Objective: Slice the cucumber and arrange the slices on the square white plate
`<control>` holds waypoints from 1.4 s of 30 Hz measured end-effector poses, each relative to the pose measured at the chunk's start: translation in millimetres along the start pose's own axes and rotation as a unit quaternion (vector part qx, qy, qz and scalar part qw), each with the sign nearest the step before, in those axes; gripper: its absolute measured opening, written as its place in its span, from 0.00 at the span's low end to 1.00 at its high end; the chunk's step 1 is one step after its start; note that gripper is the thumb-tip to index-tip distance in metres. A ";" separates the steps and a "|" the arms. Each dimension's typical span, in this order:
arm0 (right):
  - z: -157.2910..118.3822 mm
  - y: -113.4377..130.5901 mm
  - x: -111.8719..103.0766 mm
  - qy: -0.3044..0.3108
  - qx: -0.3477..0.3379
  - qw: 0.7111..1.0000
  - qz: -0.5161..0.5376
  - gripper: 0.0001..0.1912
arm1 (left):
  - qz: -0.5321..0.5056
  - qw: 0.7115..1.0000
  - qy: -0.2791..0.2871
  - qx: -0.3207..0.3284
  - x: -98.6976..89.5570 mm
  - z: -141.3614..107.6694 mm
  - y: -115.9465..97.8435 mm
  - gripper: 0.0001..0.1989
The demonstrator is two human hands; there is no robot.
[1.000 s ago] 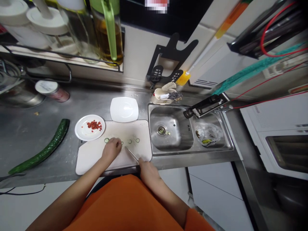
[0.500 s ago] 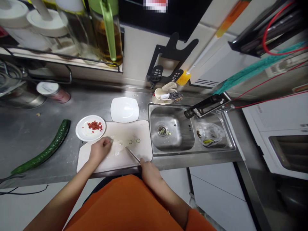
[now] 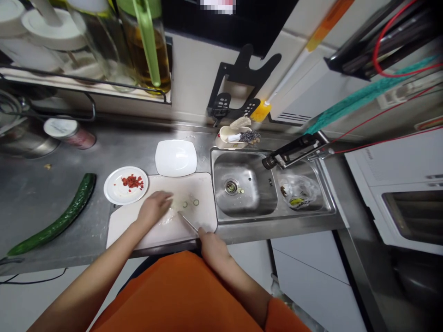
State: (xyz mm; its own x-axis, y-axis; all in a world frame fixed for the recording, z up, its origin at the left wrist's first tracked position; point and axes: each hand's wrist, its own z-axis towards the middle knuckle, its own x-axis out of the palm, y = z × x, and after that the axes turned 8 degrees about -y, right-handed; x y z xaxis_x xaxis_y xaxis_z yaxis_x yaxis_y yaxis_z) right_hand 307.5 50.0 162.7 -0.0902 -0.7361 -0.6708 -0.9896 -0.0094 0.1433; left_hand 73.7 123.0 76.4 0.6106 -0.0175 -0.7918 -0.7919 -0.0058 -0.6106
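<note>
Head view: right hand (image 3: 212,246) was clamped on knife (image 3: 188,222) by near right corner of cutting board (image 3: 138,230); left hand (image 3: 154,210) was inside far edge, grip not discernible

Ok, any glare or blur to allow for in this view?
Head view: glare on the cutting board, the square white plate and the sink; left hand soft, fingertips hard to make out; knife thin but readable; bottles at top left stretched and soft.

Sink (image 3: 245,206) — brushed metal, slightly glossy.
</note>
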 end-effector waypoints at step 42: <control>23.3 1.7 -1.3 -0.042 0.009 0.999 0.004 0.23 | -0.034 0.992 0.079 -0.098 24.2 -8.0 -16.9 0.08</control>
State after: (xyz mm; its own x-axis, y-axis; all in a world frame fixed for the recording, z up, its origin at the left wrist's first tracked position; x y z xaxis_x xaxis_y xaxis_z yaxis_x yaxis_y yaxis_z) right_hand 303.3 66.7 146.9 -0.1071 -0.6766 -0.7285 -0.9905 0.0091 0.1372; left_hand 101.8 114.7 67.8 0.6667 -0.1661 -0.7265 -0.7440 -0.2053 -0.6358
